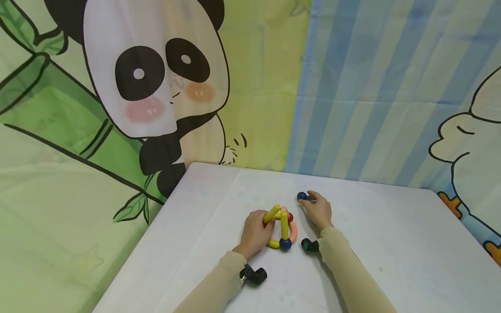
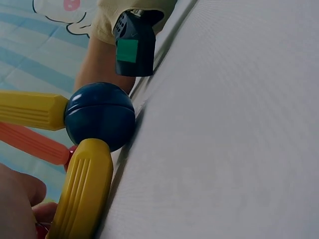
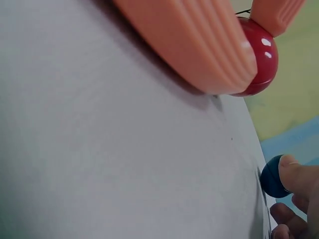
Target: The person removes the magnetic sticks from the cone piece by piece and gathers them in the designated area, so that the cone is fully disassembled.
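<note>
A toy frame of magnetic rods and balls rests on the white table, its curved yellow rods (image 1: 273, 244) and orange rods (image 1: 293, 231) forming a ring. One straight yellow rod (image 1: 284, 225) rises from a blue ball (image 1: 285, 244); another leans up beside my left hand (image 1: 255, 231), which grips the ring's left side. In the left wrist view, those fingertips show at a red ball (image 2: 42, 230), partly hidden. Behind and right of the ring, my right hand (image 1: 318, 211) pinches a separate blue ball (image 3: 273, 177), thumb on top, close over the table. A red ball (image 3: 263, 57) joins two orange rods.
The white table (image 1: 391, 243) ends at the back against a hanging cloth (image 1: 352, 87) printed with a panda and stripes. Black wrist cameras (image 1: 256, 276) are strapped at both sleeves, the right one (image 1: 309, 245) close beside the ring.
</note>
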`<act>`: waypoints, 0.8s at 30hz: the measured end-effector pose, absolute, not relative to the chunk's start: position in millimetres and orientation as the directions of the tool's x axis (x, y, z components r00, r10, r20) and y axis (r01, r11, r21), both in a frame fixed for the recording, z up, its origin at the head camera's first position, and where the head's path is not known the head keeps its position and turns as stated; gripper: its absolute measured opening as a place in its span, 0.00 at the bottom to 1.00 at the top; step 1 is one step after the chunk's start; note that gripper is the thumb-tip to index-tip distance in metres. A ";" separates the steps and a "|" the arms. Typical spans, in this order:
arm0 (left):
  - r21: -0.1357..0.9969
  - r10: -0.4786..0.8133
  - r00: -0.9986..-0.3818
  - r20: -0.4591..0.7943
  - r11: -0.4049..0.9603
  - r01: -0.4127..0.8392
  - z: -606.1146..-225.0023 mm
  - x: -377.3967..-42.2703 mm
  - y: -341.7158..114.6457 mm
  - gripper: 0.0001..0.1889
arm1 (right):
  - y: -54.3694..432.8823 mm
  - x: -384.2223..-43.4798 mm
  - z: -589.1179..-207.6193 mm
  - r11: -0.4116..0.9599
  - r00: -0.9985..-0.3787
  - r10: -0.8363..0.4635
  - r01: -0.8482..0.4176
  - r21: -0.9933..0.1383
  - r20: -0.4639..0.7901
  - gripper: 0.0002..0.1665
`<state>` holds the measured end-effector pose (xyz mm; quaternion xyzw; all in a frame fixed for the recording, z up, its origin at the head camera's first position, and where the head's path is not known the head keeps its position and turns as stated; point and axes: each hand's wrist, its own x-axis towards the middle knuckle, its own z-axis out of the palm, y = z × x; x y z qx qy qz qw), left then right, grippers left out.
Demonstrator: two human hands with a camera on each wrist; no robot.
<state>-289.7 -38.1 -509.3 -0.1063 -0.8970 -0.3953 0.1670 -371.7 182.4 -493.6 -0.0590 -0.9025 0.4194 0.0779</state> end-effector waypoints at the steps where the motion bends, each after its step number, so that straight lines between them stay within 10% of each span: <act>1: 0.683 0.054 -0.920 0.388 0.653 0.327 -509.5 -289.9 -37.9 0.06 | 183.5 -369.5 -493.1 0.629 -0.980 0.174 0.038 -0.777 0.093 0.34; 18: 0.830 -0.149 -0.918 0.367 0.499 0.250 -505.3 -294.3 -43.5 0.20 | 150.3 -286.8 -486.5 0.444 -0.929 0.201 -0.196 -0.875 0.310 0.15; 24: 0.860 -0.199 -0.936 0.292 0.483 0.165 -506.3 -300.1 -50.9 0.21 | 134.8 -264.7 -491.6 0.376 -0.900 0.016 -0.398 -0.836 0.436 0.08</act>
